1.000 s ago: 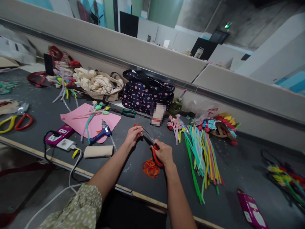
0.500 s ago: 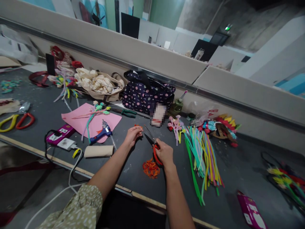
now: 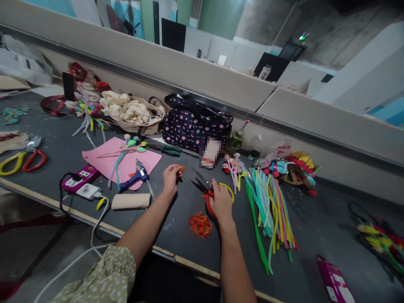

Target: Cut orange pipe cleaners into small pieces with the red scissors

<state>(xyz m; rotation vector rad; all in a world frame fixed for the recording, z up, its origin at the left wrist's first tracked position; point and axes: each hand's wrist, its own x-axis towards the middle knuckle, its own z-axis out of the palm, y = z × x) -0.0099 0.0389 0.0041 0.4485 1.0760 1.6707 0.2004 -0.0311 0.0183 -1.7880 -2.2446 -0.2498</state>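
Observation:
My left hand (image 3: 171, 176) is closed, its fingertips pinching a small orange piece of pipe cleaner (image 3: 181, 168). My right hand (image 3: 221, 198) grips a pair of scissors (image 3: 200, 183) by red and yellow handles. The blades are spread and point toward the left hand, with a gap between them and the orange piece. Below the scissors, a small heap of orange pipe cleaner snippets (image 3: 201, 225) lies on the dark table, close to my right wrist.
To the right lies a bundle of coloured pipe cleaners (image 3: 271, 206). A blue glue gun (image 3: 134, 179) rests on pink paper (image 3: 104, 155) at left, near a cardboard tube (image 3: 131, 201) and a purple power strip (image 3: 82, 177). A dark patterned bag (image 3: 189, 126) stands at the back.
My left hand has drawn back a little to the left with the orange piece. The scissors have opened wider, and the yellow handle now shows beside my right hand, which has shifted slightly right.

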